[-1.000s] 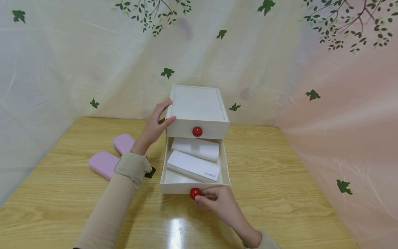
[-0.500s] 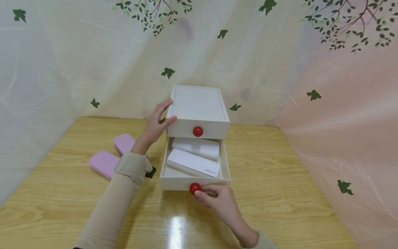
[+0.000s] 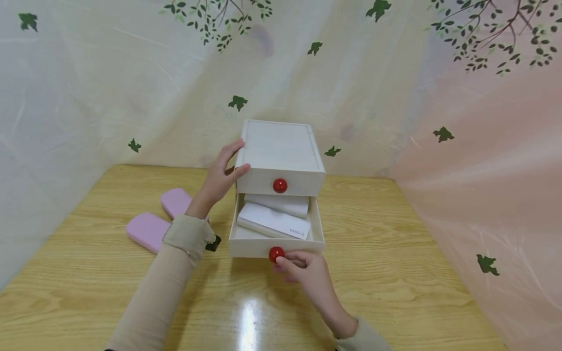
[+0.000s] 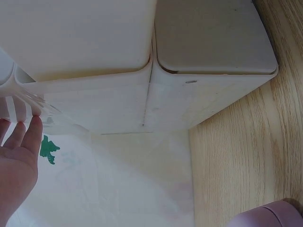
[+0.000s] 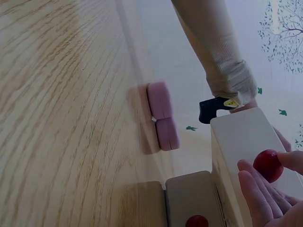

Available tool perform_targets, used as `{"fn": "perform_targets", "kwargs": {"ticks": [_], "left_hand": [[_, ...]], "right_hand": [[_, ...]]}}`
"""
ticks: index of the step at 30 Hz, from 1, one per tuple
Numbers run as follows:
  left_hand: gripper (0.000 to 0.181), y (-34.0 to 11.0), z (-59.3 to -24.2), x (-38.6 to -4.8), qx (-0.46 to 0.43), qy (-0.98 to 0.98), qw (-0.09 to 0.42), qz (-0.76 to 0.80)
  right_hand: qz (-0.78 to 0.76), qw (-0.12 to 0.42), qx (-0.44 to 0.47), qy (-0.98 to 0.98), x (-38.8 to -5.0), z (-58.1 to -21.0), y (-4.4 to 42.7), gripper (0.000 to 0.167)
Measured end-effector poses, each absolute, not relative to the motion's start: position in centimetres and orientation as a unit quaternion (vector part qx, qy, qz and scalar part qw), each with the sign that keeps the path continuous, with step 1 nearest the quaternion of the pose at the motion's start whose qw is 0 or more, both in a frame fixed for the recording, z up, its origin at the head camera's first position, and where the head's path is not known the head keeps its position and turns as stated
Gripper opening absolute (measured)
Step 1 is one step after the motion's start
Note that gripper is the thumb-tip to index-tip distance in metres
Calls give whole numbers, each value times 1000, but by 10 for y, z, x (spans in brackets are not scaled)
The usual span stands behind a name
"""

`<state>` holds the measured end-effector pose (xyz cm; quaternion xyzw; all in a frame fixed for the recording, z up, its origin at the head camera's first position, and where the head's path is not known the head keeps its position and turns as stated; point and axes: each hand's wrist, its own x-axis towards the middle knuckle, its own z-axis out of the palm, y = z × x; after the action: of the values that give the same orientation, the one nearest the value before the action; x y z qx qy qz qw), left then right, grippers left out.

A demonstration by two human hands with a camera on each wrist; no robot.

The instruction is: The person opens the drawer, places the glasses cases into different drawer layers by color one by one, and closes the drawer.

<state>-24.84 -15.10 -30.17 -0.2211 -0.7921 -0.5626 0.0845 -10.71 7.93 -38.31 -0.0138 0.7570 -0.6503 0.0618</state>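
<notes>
A white drawer unit with red ball knobs stands on the table. Its pulled-out drawer holds a white box marked KANOLD and, behind that, another white item, partly hidden under the tier above. My right hand pinches this drawer's red knob between thumb and fingers. My left hand rests on the unit's upper left side, thumb at the top edge; in the left wrist view its fingertips touch the side wall.
Two pinkish-purple rounded cases lie left of the unit, near the left forearm. Below the pulled-out drawer, the wrist views show a shut lower drawer. A leaf-patterned sheet hangs behind and beside the wooden table.
The right hand has pushed the drawer inward, away from me, covering more of the rear white item. The left hand stays in place on the unit.
</notes>
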Motion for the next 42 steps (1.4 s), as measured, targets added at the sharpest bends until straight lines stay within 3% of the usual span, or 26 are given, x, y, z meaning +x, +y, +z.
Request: {"fn": "perform_targets", "kwargs": {"ticks": [42], "left_hand": [[60, -150, -302, -248, -217, -795, 91, -559]], "right_hand": [[-704, 17, 33, 709, -156, -392, 66, 30]]}}
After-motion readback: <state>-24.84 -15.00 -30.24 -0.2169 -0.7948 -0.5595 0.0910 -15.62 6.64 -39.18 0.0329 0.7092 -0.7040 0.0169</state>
